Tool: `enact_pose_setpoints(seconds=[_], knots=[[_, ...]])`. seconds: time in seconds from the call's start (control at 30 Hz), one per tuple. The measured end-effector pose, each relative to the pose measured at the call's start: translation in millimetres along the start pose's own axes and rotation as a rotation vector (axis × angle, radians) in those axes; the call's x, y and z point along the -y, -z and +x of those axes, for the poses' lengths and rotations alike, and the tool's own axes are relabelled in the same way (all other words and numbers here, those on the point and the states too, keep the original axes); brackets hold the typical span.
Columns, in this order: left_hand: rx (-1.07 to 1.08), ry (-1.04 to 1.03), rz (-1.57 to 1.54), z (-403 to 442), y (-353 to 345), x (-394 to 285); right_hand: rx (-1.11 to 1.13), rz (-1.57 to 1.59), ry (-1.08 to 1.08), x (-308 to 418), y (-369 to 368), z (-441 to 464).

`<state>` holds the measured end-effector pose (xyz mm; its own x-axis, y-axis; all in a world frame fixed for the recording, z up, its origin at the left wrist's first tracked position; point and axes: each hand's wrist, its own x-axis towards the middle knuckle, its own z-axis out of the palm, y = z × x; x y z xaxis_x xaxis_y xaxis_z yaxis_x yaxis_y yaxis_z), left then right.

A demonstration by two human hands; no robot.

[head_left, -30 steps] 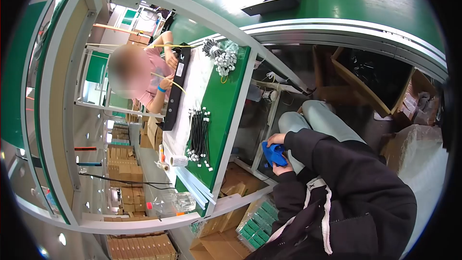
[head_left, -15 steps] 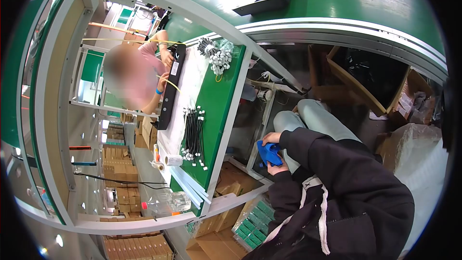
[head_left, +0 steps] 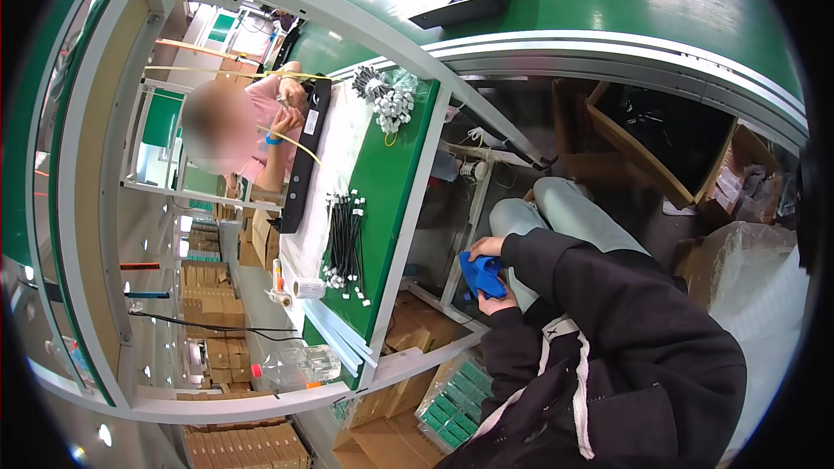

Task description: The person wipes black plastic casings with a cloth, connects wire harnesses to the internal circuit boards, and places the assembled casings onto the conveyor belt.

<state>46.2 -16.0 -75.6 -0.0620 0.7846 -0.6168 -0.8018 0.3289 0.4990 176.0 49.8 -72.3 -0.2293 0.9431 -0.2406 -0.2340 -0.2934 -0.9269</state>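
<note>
Both of my hands hold a bright blue, soft-looking folded piece (head_left: 479, 274), perhaps cloth; its exact kind is unclear. My right hand (head_left: 486, 247) grips its upper side in the picture. My left hand (head_left: 497, 300) grips its lower side, with the fingers wrapped against it. The blue piece is in front of my knees (head_left: 521, 213), beside the green-topped bench (head_left: 400, 208).
On the bench lie black cables (head_left: 346, 243), a white-tipped cable bundle (head_left: 391, 104), a label roll (head_left: 307, 287) and pale blue strips (head_left: 334, 330). Across it, a co-worker in pink (head_left: 248, 122) handles a long black housing (head_left: 304, 156). Cartons (head_left: 660, 139) stand by my legs.
The co-worker's hands have come closer together and lifted away from the black housing. My hands still hold the blue piece, with only a slight shift.
</note>
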Motion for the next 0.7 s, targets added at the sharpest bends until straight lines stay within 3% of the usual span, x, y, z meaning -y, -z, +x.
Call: enact_pose_setpoints(seconds=[0.7], knots=[[-0.016,-0.018,0.072,-16.9,-8.3,-0.8,0.0,0.081,-0.007,-3.9,-0.8,3.0]])
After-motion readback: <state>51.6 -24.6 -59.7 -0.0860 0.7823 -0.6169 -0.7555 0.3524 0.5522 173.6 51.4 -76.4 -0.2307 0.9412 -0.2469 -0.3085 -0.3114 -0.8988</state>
